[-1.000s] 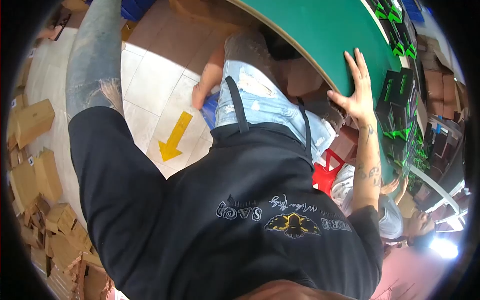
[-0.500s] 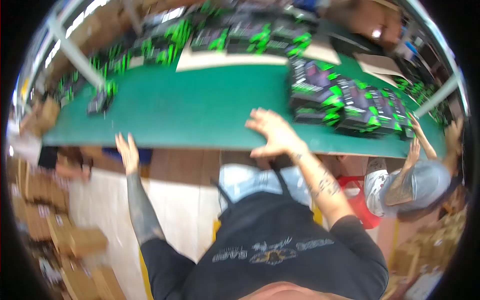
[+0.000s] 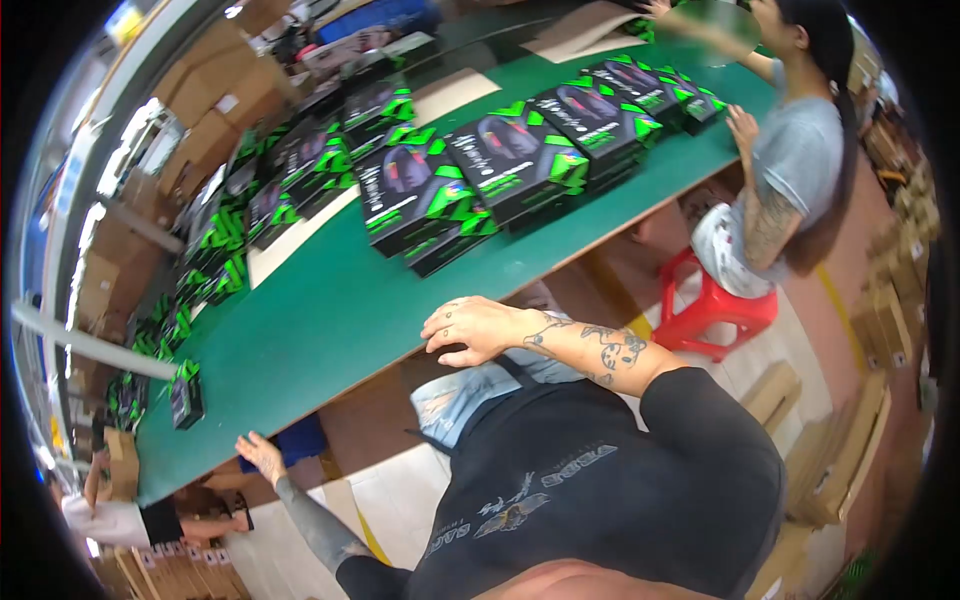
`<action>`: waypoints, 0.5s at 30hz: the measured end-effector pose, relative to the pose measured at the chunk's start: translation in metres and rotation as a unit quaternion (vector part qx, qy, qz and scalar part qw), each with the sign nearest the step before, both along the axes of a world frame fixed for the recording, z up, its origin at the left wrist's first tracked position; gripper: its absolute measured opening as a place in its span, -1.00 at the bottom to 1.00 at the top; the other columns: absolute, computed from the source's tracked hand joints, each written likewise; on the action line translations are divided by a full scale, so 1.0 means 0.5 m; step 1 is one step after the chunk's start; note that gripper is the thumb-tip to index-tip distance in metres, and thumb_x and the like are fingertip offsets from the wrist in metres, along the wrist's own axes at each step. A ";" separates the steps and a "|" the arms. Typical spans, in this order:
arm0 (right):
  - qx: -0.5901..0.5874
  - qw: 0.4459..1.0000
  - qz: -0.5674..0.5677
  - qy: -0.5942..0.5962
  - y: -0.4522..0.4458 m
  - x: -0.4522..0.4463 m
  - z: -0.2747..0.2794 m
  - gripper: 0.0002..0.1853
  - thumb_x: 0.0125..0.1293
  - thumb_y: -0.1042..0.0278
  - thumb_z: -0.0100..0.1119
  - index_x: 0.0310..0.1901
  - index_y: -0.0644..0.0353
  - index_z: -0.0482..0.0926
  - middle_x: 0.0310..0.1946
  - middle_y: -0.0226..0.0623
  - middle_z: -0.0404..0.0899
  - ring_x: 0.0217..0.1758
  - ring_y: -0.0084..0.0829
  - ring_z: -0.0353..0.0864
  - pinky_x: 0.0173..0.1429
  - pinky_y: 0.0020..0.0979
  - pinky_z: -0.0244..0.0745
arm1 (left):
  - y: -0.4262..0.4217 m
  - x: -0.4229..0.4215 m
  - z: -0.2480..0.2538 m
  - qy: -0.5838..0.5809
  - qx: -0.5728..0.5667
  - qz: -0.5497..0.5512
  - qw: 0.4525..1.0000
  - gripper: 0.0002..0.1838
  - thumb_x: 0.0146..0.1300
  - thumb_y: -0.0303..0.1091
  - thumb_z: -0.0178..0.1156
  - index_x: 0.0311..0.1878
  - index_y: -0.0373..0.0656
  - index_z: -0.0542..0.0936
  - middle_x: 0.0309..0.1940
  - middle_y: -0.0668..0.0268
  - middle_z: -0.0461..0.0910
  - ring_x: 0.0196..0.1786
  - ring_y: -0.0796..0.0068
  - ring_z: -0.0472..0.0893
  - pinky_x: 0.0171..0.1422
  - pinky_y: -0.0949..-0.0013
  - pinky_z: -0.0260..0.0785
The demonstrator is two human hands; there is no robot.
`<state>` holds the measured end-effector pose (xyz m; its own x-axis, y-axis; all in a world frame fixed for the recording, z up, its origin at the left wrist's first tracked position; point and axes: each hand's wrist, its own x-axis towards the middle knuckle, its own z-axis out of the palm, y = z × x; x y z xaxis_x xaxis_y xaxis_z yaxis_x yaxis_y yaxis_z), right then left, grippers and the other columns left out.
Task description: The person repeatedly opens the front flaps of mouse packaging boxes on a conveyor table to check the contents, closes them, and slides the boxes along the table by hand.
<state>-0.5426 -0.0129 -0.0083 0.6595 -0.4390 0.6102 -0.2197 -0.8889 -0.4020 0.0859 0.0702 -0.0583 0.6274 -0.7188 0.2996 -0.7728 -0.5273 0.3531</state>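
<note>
My left hand (image 3: 262, 456) rests at the near edge of the green table (image 3: 300, 340), its fingers apart and nothing in it. A single black-and-green box (image 3: 186, 394) stands on the table a little beyond it. My right hand (image 3: 472, 328) hovers over the front edge, palm down with loosely extended fingers, holding nothing. Past it, stacks of black boxes with green corners and a dark device pictured on top form a row; the closest are a left stack (image 3: 425, 200), a middle stack (image 3: 515, 160) and a right stack (image 3: 600, 125).
A co-worker in a grey shirt (image 3: 800, 150) sits on a red stool (image 3: 715, 300) at the table's right end, one arm stretched across it. More black-and-green boxes (image 3: 215, 235) line the far side beside cardboard sheets (image 3: 455, 95). Another person (image 3: 150, 520) is at lower left.
My view has swung right, so the box stacks now appear nearer the middle. My right hand has drawn back to the table edge. The co-worker now has an arm stretched across the table.
</note>
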 end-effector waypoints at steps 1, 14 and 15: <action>0.009 1.000 -0.016 -0.016 0.001 -0.032 0.012 -0.78 0.17 0.19 0.33 -0.20 0.09 0.69 -0.07 -0.32 0.68 0.08 -0.28 0.63 0.15 -0.26 0.53 | 0.001 -0.009 0.008 0.007 -0.008 0.008 1.000 -0.28 0.54 0.08 -0.24 0.51 -0.33 0.09 0.54 -0.17 -0.09 0.61 -0.03 -0.12 0.64 0.07 -0.21; -0.128 0.755 -0.588 -0.262 -0.206 -0.597 0.153 -0.88 0.16 0.43 0.34 -0.25 0.17 0.70 -0.16 -0.19 0.69 0.02 -0.26 0.65 0.09 -0.35 0.55 | -0.093 -0.014 -0.011 -0.193 -0.055 0.000 0.980 -0.50 0.49 -0.14 0.05 0.30 -0.33 0.40 0.33 -0.12 0.35 0.36 -0.01 0.38 0.45 0.12 0.22; -0.126 0.731 -0.610 -0.279 -0.221 -0.630 0.156 -0.86 0.17 0.42 0.33 -0.21 0.18 0.69 -0.10 -0.21 0.66 0.03 -0.29 0.64 0.06 -0.36 0.55 | -0.136 -0.063 0.012 -0.189 -0.072 -0.027 0.979 -0.52 0.48 -0.15 0.06 0.29 -0.32 0.42 0.34 -0.12 0.35 0.36 0.00 0.38 0.44 0.12 0.23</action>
